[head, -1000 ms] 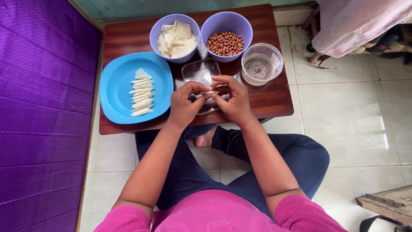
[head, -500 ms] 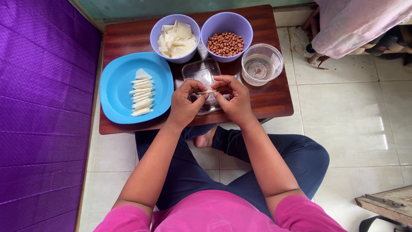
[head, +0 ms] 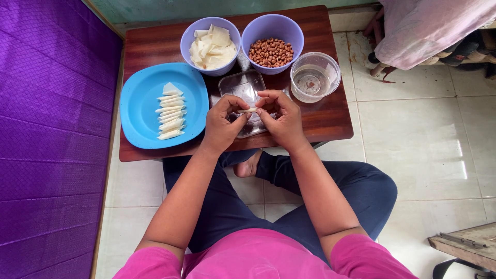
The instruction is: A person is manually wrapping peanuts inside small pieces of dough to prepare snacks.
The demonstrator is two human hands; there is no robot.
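Both hands meet over a small clear tray [head: 247,87]: left hand [head: 223,124] and right hand [head: 281,118] each pinch one end of a thin pale pastry roll [head: 248,110] between thumb and fingertips. Rolling it well probably calls for even, light pressure from both ends, so the wrapper stays tight without tearing. Left of the hands, a blue plate [head: 139,111] carries a row of finished rolls [head: 169,111]. Beyond them stand a bowl of wrapper pieces [head: 211,45], a bowl of peanuts [head: 272,51] and a clear cup of water [head: 314,77], all on a low wooden table [head: 155,49]. Nothing blocks the hands.
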